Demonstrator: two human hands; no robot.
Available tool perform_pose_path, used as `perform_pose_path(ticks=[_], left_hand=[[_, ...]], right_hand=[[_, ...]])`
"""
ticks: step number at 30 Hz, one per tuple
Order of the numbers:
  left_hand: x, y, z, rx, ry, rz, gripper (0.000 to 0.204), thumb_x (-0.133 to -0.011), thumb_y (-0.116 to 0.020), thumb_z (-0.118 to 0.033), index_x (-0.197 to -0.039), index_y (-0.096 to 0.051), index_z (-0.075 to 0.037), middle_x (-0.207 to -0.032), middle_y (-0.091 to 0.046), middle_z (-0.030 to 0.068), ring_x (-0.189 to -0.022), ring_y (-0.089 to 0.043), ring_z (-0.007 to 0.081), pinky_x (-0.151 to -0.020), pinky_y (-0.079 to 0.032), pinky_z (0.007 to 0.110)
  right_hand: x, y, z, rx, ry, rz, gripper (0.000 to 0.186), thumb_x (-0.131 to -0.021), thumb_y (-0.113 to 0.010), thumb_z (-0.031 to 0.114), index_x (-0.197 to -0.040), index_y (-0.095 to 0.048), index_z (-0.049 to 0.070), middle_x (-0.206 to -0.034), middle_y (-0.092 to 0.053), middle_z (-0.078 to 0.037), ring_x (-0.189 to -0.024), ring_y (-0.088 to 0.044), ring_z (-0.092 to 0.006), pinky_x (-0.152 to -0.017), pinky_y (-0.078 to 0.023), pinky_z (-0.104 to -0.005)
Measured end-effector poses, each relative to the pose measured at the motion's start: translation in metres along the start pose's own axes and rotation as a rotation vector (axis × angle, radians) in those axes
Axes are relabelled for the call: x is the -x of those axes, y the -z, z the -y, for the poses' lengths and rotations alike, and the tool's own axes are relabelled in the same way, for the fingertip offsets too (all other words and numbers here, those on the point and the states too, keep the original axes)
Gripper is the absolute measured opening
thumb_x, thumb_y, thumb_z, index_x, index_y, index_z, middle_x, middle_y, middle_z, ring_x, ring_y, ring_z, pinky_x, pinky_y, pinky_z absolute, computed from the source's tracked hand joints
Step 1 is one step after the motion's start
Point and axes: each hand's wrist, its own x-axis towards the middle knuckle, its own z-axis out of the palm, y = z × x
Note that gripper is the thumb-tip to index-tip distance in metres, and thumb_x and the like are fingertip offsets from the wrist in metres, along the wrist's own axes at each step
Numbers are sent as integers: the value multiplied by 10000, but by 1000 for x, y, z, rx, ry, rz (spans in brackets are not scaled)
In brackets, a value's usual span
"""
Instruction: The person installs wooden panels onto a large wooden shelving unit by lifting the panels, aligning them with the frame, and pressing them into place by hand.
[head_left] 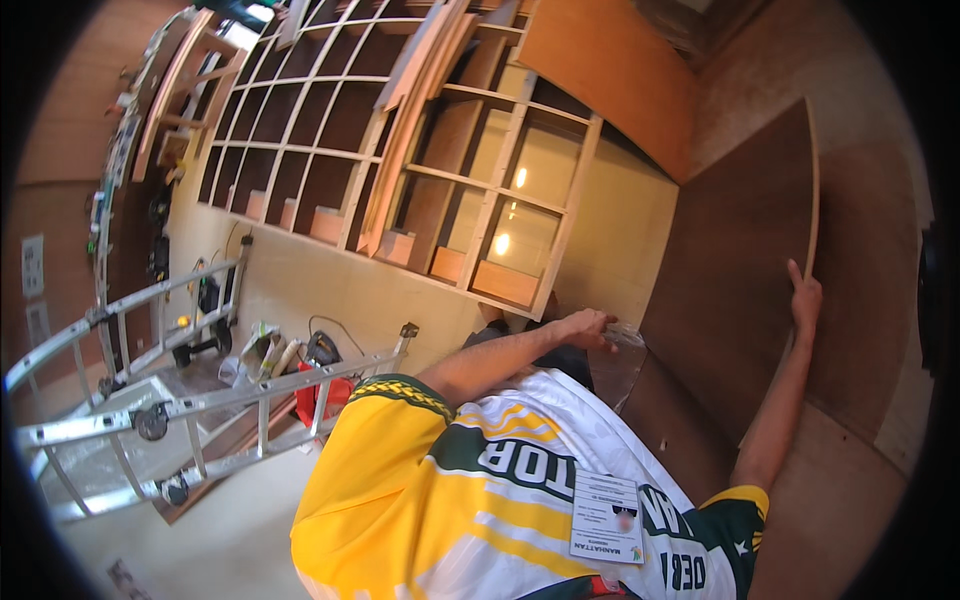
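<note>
A large dark brown plywood board (735, 260) stands tilted on the right, and my right hand (805, 295) grips its pale right edge, index finger along the edge. My left hand (595, 328) hangs just left of the board’s lower part, fingers apart and slightly bent, with no held object visible. Crumpled clear plastic (630, 375) lies beside it, near the board’s base. Above stands a wooden grid frame (495, 185) of compartments, some holding light wood pieces, with a lighter orange-brown panel (610, 70) at its upper right.
Two aluminium ladders (200, 435) lie along the left, around a red object (310, 400), plastic and tools. A yellowish floor (420, 310) runs below the frame. Shelving with small items (155, 230) lines the far left. Someone’s dark-clothed part (225, 12) shows at the top left.
</note>
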Motion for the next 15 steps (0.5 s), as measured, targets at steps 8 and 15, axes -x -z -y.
perform_pose_path(ticks=[8,15], left_hand=[[49,42,104,192,472,-171,888,-831,-845,-328,-1492,-416,81,-1297,-670,251,-1137,-692,303,-941,-559,376],[37,29,94,287,389,-127,752,-884,-797,-310,-1452,-487,72,-1248,-691,246,-1018,-714,239,-814,-564,307]], right_hand=[[3,3,21,90,-32,-57,766,-859,-706,651,-1095,-712,-78,-1037,-728,-247,-991,-702,-352,-883,-513,-445],[2,3,5,141,-23,-21,801,-805,-686,741,-875,-725,-55,-791,-710,-187,-768,-687,-322,-734,-513,-452]])
